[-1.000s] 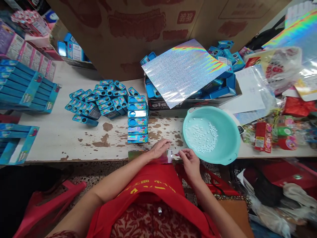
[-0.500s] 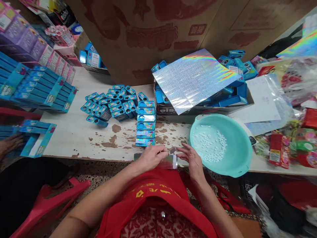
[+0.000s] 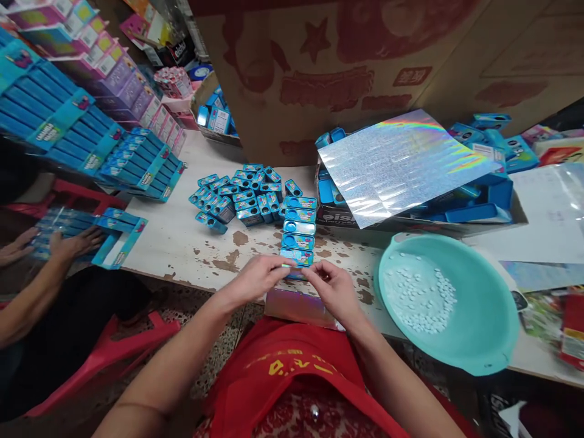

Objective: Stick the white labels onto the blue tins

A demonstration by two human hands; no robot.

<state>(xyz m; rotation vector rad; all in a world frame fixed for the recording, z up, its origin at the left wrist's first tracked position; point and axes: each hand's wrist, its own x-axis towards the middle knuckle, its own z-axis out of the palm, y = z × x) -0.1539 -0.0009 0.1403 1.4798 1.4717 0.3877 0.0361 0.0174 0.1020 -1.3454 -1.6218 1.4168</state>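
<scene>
My left hand (image 3: 260, 277) and my right hand (image 3: 331, 286) are both pinched together at the near table edge, over the nearest tin of a row of blue tins (image 3: 298, 231). A small thin piece (image 3: 287, 266) is held between the fingertips of both hands; I cannot make out what it is. A holographic sheet strip (image 3: 298, 307) lies on my lap edge below the hands. A heap of small blue tins (image 3: 237, 198) lies behind the row.
A teal basin (image 3: 479, 328) with white tablets stands at the right. A cardboard box of blue tins with a holographic sheet (image 3: 401, 164) on it sits behind. Stacked blue display boxes (image 3: 91, 146) are at left, where another person's hands (image 3: 59, 243) rest on a blue box.
The view has swung left and closer. Both my hands rose from the holographic strip at the table edge to the nearest tin of the row, pinching a small piece.
</scene>
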